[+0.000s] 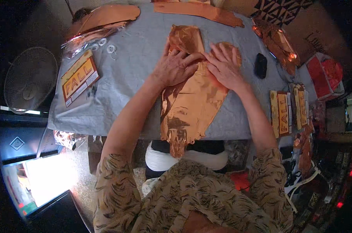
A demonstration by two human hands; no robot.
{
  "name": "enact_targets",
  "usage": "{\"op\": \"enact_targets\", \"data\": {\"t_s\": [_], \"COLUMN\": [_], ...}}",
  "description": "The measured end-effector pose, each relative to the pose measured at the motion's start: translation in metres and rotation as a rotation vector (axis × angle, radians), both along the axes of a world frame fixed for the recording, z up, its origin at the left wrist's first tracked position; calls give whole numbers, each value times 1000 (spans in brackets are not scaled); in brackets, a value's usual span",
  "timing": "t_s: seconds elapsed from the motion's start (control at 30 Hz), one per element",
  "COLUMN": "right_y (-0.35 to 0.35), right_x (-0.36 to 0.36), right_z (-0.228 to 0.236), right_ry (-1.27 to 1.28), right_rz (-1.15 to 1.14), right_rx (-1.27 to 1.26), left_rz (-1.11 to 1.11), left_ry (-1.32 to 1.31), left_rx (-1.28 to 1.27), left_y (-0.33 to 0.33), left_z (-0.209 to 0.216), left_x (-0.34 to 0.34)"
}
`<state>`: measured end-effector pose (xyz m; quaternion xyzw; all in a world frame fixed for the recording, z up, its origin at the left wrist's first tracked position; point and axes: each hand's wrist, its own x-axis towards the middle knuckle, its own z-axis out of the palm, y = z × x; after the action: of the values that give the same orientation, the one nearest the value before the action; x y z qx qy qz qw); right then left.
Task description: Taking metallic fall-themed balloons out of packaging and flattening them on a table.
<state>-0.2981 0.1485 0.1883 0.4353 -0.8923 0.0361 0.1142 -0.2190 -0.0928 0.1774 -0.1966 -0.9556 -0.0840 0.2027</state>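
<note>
A shiny copper-coloured foil balloon (195,103) lies flat and partly folded on the grey cloth, its narrow tail hanging over the near table edge. My left hand (178,66) rests on its upper part with fingers spread and slightly bent, the index finger reaching toward my right hand. Fingers apart, my right hand (225,66) presses flat on a rounded part of the foil at the right. The thumb side of my right hand meets my left fingertips around a fold. What lies beneath both palms is hidden.
Grey cloth (129,85) covers the table. Flat copper foil pieces (110,17) lie along the far edge, with more crumpled foil (279,42) at far right. A printed package (81,79) sits left, a black object (260,66) right. A fan (30,81) stands beyond the left edge.
</note>
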Motion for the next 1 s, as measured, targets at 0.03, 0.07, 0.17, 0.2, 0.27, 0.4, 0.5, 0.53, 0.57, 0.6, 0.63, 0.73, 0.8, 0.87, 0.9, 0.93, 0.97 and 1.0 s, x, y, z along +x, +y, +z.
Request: {"op": "enact_targets", "data": {"t_s": [0.03, 0.07, 0.17, 0.2, 0.27, 0.4, 0.5, 0.53, 0.57, 0.6, 0.63, 0.73, 0.8, 0.87, 0.9, 0.93, 0.97, 1.0], "right_y": [0, 0, -2, -3, -3, -5, -7, -6, -7, -7, -8, -9, -12, -12, -11, -11, -10, -9], "right_x": [1, 1, 4, 5, 5, 6, 9, 9, 10, 10, 11, 11, 13, 13, 13, 12, 12, 12], "right_z": [-1, -1, -1, -1, -1, -2, 0, 2, 2, 3, 3, 3, 3, 1, -1, -2, -2, -3], "right_ry": [-16, -15, 23, 21, 19, 72, 80, 79, 79, 94, 108, 64, 72, 77, 70, 63, 62, 67], "right_rz": [2, 4, 12, 13, 14, 28, 40, 41, 39, 6, -25, -21, -31, -41, -33, -26, -26, -25], "right_rx": [-25, -25, -30, -29, -29, -23, -25, -27, -27, 28, 82, 63, 75, 86, 56, 25, 27, 29], "left_rz": [11, 13, 51, 52, 54, 26, 11, 7, 5, 14, 26, 10, 10, 10, 42, 73, 73, 62], "left_ry": [-95, -94, 127, 48, -30, 85, 82, 24, 24, -19, -62, 56, 94, 129, 96, 63, 61, 91], "left_rx": [20, 20, -23, 15, 52, 89, 128, 160, 160, 132, 104, 75, 66, 57, 22, -13, -12, -17], "left_y": [-1, -1, -1, 0, 0, 1, 0, 0, 1, 1, 0, -1, -3, -1, 0, 1, 1, 1], "left_z": [0, -1, -2, -2, -2, -2, -4, -2, 0, 2, 2, -2, -6, -5, -5, -5, -5, -5], "left_x": [0, 0, 3, 3, 3, 4, 4, 5, 5, 5, 5, 3, 1, 2, 2, 3, 3, 2]}}
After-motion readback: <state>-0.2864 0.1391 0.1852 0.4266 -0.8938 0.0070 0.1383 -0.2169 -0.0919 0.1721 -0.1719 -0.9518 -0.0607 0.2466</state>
